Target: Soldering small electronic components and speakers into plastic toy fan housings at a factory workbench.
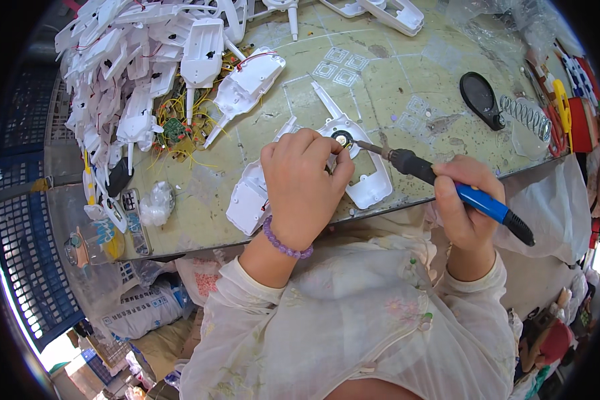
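Observation:
My right hand (470, 207) is wrapped round the blue and black handle of a soldering iron (413, 165). Its metal tip points left and meets the edge of a round black part with a pale centre (342, 139), seated in a white plastic housing half (373, 185). From the other side my left hand (300, 177), with a purple bead bracelet, pinches at that round part; whatever is between the fingertips is hidden. Partly under this hand lies another white housing half (249, 199), with a bit of red wire by the wrist.
White plastic housings (120, 73) are heaped at the far left. Beside them lie yellow wires with green circuit boards (175, 130). On the right stand a coil-spring iron holder (530, 117), a black oval piece (480, 97) and a yellow-handled tool (561, 107). A clear jar (90, 247) sits near left.

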Demonstrator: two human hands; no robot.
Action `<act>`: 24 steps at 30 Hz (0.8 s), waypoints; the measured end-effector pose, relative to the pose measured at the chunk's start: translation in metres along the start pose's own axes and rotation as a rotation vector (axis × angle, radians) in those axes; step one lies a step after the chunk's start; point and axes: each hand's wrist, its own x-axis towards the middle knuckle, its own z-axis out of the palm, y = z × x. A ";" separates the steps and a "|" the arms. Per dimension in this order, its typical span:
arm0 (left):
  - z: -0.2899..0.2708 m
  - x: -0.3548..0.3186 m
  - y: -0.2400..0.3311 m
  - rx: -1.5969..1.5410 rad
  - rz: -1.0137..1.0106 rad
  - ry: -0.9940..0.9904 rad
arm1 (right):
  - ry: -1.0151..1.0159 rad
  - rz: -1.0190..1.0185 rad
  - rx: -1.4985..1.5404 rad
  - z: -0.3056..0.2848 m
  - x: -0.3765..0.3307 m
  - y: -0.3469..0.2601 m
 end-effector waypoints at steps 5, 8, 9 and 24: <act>-0.001 -0.001 0.001 -0.010 -0.024 -0.033 | 0.141 -0.038 0.060 -0.007 -0.029 0.008; -0.001 -0.002 0.000 -0.015 -0.025 -0.025 | 0.215 0.022 0.136 -0.011 -0.037 0.007; -0.001 -0.003 -0.001 -0.016 -0.026 -0.025 | 0.216 0.021 0.136 -0.010 -0.040 0.008; -0.002 -0.002 0.001 -0.024 -0.021 -0.016 | 0.272 0.116 0.135 -0.006 -0.055 0.014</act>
